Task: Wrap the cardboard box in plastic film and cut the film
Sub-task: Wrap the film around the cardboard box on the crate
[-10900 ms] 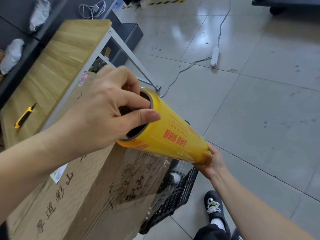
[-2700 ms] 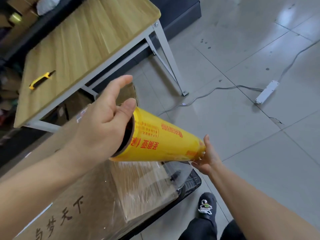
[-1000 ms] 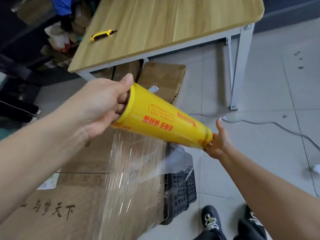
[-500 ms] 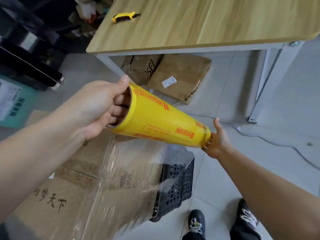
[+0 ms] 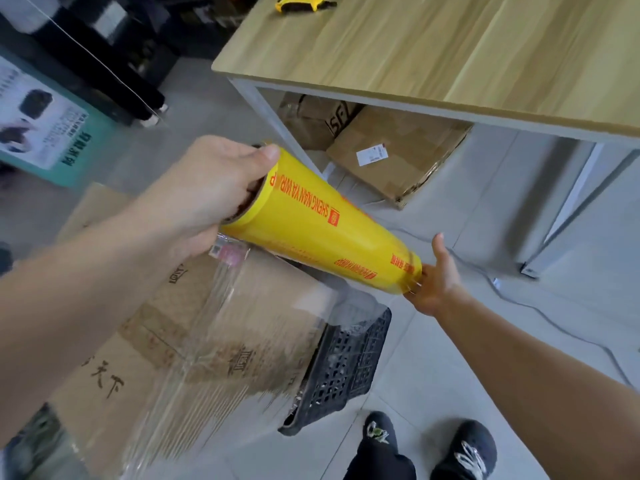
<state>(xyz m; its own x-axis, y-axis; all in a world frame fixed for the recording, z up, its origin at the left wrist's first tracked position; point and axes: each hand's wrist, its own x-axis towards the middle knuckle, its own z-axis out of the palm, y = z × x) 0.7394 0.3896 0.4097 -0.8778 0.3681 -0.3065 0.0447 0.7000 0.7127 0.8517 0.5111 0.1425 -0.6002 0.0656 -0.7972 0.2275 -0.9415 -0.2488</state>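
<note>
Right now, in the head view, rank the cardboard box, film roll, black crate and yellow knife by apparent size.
1. cardboard box
2. film roll, enlarged by nearness to the camera
3. black crate, partly hidden
4. yellow knife

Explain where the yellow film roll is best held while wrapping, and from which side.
By its hollow core, one hand entering each open end. The film roll is a long tube whose outer surface probably must spin to pay film onto the cardboard box; the left hand and right hand grip it there.
</note>
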